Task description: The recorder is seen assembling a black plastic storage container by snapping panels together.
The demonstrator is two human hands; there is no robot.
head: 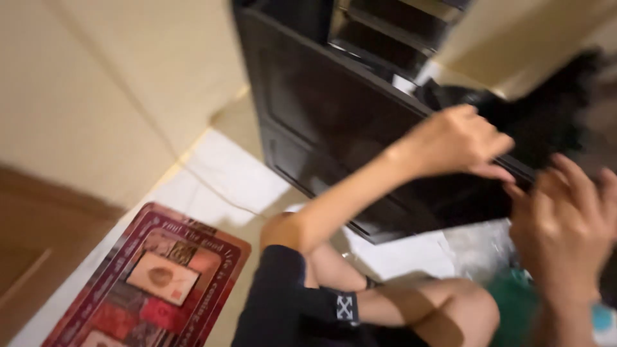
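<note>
Head view, strongly tilted and motion-blurred.

Landmark: dark cabinet door [334, 122], a large black-brown panel swung open, with recessed framing on its face. Behind its upper edge, dark shelves [385, 32] of the cabinet interior show.

Left hand [459, 141]: at the door's far top edge, fingers curled over that edge, thumb pointing right along it. It appears to grip the edge; contact looks firm, but blur hides the fingertips. The forearm runs down-left across the door face to a bent elbow below the door's lower corner.

Right hand [565, 218]: just right of the left hand, below the door's top edge, back of hand toward the camera, fingers raised and partly spread. Cannot tell whether it holds anything or touches the door.

Black fabric-like mass [546, 115]: beyond the door edge, right behind both hands; kind not readable.

Crumpled clear plastic [475, 250]: on the floor just below the door's lower right corner.

Red patterned mat [154, 283]: on the white tiled floor [225, 180], well left of the door, beside a beige wall [96, 83].

The person's bare knee [463, 308] and black shorts [289, 308] lie below the door.
</note>
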